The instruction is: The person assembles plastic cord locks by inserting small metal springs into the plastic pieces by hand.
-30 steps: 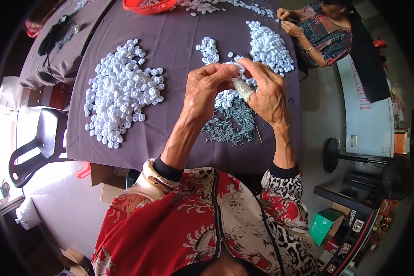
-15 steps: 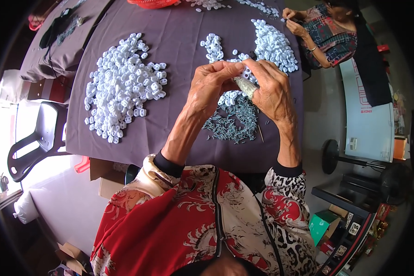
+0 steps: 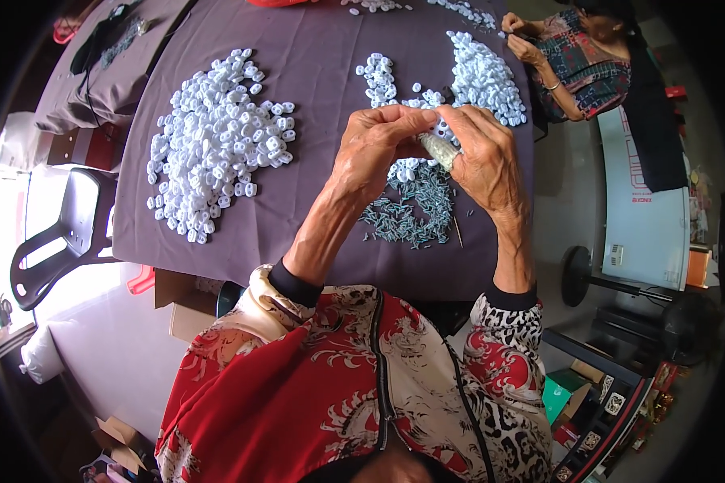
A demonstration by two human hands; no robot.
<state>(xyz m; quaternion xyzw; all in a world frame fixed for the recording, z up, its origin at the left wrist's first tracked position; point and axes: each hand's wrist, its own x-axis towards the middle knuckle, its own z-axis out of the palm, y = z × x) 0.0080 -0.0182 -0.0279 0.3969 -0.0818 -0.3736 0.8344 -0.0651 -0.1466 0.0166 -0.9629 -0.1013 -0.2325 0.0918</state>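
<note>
My left hand (image 3: 379,149) and my right hand (image 3: 485,157) meet above the table, fingertips pinched together. Between them shows a small white plastic piece (image 3: 443,129) with dark holes, partly covered by the fingers. Pale, tape-like wrapping (image 3: 440,150) surrounds what looks like my right thumb. Just below the hands lies a heap of small grey-green screws or pins (image 3: 419,211), with several white pieces (image 3: 407,171) at its upper edge. A thin pointed rod (image 3: 457,231) rests beside that heap. Further left spreads a large pile of white pieces (image 3: 217,141).
More white pieces (image 3: 483,76) lie beyond my right hand, and a narrow row (image 3: 379,80) lies beyond my left. Across the dark tablecloth (image 3: 314,217), a co-worker's hands (image 3: 524,40) work at the far right corner. A black chair (image 3: 68,237) stands at left.
The view has shifted slightly, so the hands appear a little further right. Both hands keep the same pinched grip.
</note>
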